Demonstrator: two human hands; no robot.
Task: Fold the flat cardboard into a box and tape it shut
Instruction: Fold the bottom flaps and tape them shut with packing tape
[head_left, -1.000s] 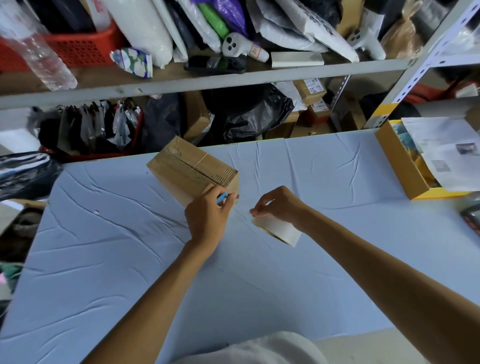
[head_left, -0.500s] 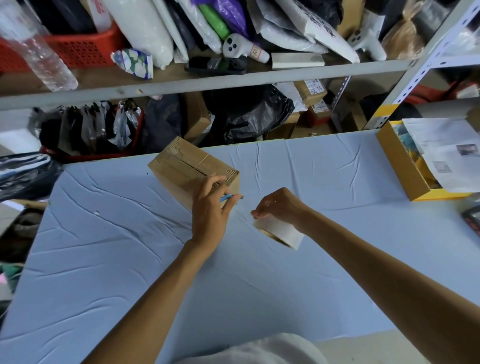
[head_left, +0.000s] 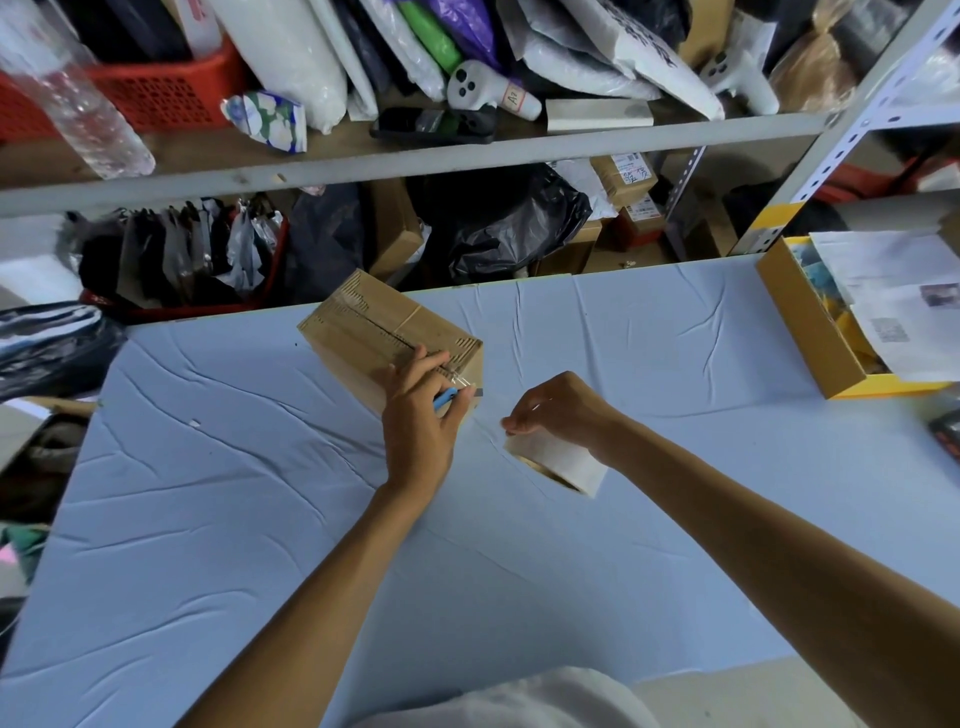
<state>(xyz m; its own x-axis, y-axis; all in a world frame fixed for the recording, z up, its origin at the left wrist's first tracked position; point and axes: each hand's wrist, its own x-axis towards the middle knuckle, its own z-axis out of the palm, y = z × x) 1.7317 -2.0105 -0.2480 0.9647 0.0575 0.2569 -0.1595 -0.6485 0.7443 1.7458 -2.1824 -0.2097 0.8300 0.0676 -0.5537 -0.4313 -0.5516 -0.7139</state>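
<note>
Cardboard box (head_left: 387, 338) sits on tabletop (head_left: 260, 519), tape along seam; likely light, stiff, dentable, best held by side walls. Left grip (head_left: 418, 423) curls round blue cutter (head_left: 445, 399) at its corner; right grip (head_left: 563, 410) clasps tape roll (head_left: 566, 462)

- cardboard box (head_left: 363, 332): brown, folded up, top flaps closed along 1 centre seam, standing skewed near the worktop's (head_left: 649, 545) far edge, left of its middle.
- tape roll (head_left: 563, 460): whitish with a brown core, tilted, held off the worktop by the right hand (head_left: 561, 415), just beside the box's near corner.
- blue cutter (head_left: 445, 399): pinched in the left hand (head_left: 421, 421) at that corner.
</note>
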